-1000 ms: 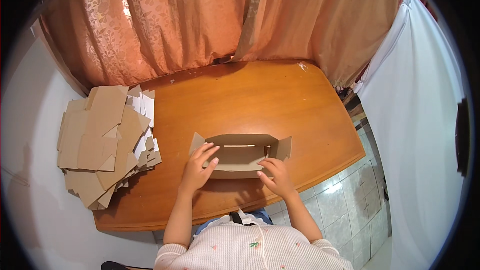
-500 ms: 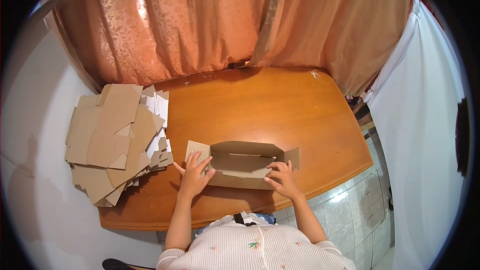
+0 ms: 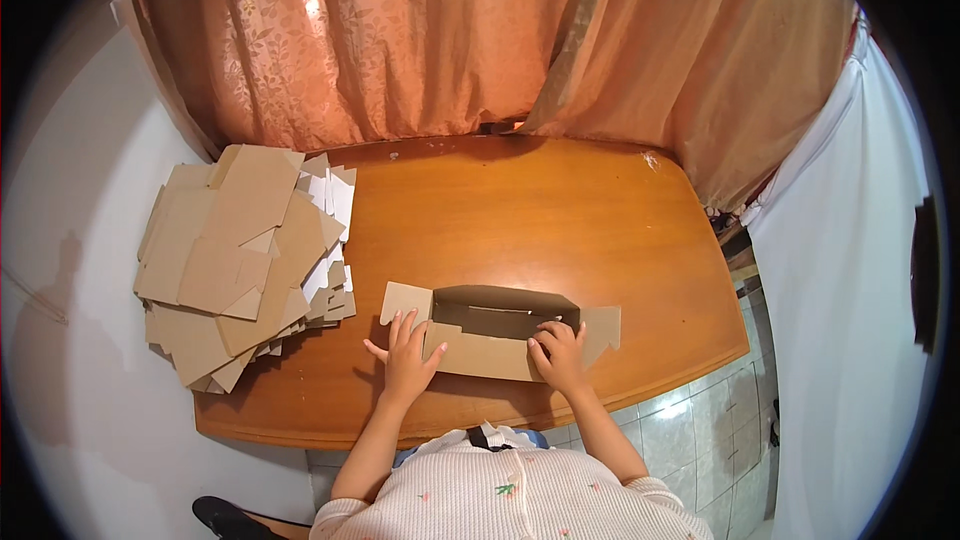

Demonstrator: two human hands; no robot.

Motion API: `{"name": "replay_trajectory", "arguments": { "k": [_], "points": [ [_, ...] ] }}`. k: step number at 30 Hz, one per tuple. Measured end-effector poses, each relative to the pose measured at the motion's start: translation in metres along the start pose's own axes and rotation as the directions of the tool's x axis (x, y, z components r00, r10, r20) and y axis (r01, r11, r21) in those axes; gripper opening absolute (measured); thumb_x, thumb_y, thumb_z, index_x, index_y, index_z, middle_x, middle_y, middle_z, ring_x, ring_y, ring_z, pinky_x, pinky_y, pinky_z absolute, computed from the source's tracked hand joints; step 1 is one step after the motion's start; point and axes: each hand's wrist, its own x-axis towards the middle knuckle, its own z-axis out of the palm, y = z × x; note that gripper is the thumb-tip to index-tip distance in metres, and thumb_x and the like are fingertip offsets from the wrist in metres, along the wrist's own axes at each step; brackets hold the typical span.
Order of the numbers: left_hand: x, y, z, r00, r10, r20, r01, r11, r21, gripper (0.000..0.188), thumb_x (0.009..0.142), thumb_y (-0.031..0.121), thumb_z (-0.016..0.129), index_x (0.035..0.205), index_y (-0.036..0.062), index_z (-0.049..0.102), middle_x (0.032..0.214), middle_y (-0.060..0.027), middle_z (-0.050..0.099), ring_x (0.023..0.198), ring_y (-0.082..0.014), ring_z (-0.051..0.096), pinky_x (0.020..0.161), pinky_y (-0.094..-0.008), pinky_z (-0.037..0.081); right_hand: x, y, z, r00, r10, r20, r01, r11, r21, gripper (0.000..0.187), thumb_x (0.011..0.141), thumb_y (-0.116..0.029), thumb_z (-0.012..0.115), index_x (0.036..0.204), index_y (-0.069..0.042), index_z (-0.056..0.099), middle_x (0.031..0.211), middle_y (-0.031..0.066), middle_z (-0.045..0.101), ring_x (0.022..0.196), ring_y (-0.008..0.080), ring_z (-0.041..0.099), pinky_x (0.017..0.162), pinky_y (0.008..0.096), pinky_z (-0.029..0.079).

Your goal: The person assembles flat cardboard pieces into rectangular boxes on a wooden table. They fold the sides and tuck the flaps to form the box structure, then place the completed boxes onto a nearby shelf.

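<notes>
A partly folded brown cardboard box, long and low, sits near the table's front edge with its top uncovered. Its left end flap and right end flap stick outward. My left hand lies at the left front corner with spread fingers, the fingertips touching the end flap and the thumb on the front wall. Over the right part of the front wall, my right hand has its fingers curled inside, the thumb staying outside. The inside of the box is dark and partly hidden behind the front wall.
Flat cardboard blanks are heaped unevenly on the left of the wooden table, some with white faces. An orange curtain hangs behind the table, and a white cloth hangs on the right. Grey floor tiles show at lower right.
The box's front wall now stands more upright, its outer face showing. The right end flap has swung further outward. My right hand curls more over the front wall. The whole view has shifted slightly.
</notes>
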Motion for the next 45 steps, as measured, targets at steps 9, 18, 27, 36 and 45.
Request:
{"name": "replay_trajectory", "arguments": {
  "k": [9,18,27,36,45],
  "points": [
    [-0.002,0.003,0.013,0.999,-0.025,0.032,0.023,0.998,0.06,0.061,0.091,0.038,0.054,0.142,0.009,0.039,0.154,-0.0109,0.028,0.144,-0.032,0.018,0.1,-0.0752,-0.008,-0.015,-0.032,-0.001,0.995,-0.068,0.069,0.074,0.992,-0.1,0.05,0.084,-0.043,0.063,0.124,-0.014,0.056,0.128,0.0094,0.052,0.126,0.0286,0.043,0.104,0.0719,0.016],
    [0.001,0.002,0.025,0.999,-0.035,0.022,0.034,0.998,0.058,0.067,0.091,0.037,0.053,0.147,0.008,0.032,0.153,-0.0114,0.03,0.144,-0.0326,0.019,0.102,-0.0741,-0.006,-0.02,-0.035,0.009,0.973,-0.189,0.129,0.216,0.947,-0.239,0.067,0.079,-0.057,0.063,0.133,-0.018,0.051,0.132,0.0055,0.051,0.126,0.026,0.044,0.102,0.0707,0.02],
    [-0.008,0.007,0.035,0.955,-0.138,-0.262,0.143,0.99,-0.001,0.081,0.086,0.03,0.065,0.149,0.0058,0.021,0.154,-0.0258,0.013,0.144,-0.0393,0.008,0.108,-0.0667,0.006,-0.013,-0.034,0.01,0.974,-0.201,0.103,0.219,0.953,-0.209,0.056,0.084,-0.051,0.06,0.128,-0.016,0.056,0.13,0.0056,0.054,0.124,0.0257,0.046,0.102,0.0705,0.018],
    [-0.011,-0.012,0.053,0.933,0.041,-0.358,-0.12,0.972,-0.201,0.066,0.085,0.014,0.061,0.143,-0.0017,0.033,0.141,-0.0265,0.041,0.13,-0.0443,0.039,0.109,-0.0476,0.031,-0.016,-0.034,0.011,0.979,-0.201,0.043,0.205,0.96,-0.19,0.05,0.083,-0.046,0.061,0.125,-0.018,0.059,0.126,0.0045,0.056,0.122,0.0262,0.047,0.103,0.0704,0.016],
    [-0.01,-0.001,0.03,0.904,0.376,-0.203,-0.389,0.921,-0.028,0.035,0.083,0.014,0.06,0.116,0.0049,0.065,0.127,-0.0144,0.059,0.124,-0.0367,0.048,0.104,-0.0462,0.038,-0.016,-0.035,0.015,0.988,-0.156,0.013,0.155,0.962,-0.224,0.05,0.084,-0.045,0.059,0.125,-0.016,0.058,0.124,0.0048,0.057,0.123,0.0244,0.047,0.103,0.0711,0.015]
  ]
}}
